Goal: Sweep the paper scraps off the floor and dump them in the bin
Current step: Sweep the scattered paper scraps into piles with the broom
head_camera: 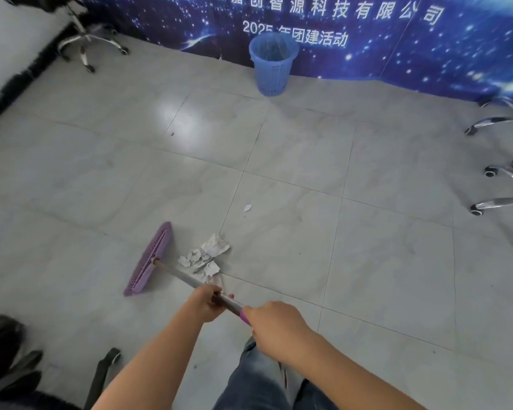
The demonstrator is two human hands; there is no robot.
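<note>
A purple broom head point(148, 258) rests on the grey tiled floor, its metal handle point(178, 272) running back toward me. My left hand point(206, 301) grips the handle lower down. My right hand point(274, 325) grips the purple top end. A pile of crumpled white paper scraps point(206, 255) lies just right of the broom head. One small scrap point(248, 207) lies apart, farther out. The blue mesh bin point(273, 65) stands upright at the far wall, against the banner.
Office chair bases with castors stand at the far left point(86, 44) and along the right edge point(504, 170). Another chair leg point(104, 371) and a dark object are near my lower left. A blue starry banner point(397, 39) covers the far wall. My jeans-clad legs point(258, 377) are below.
</note>
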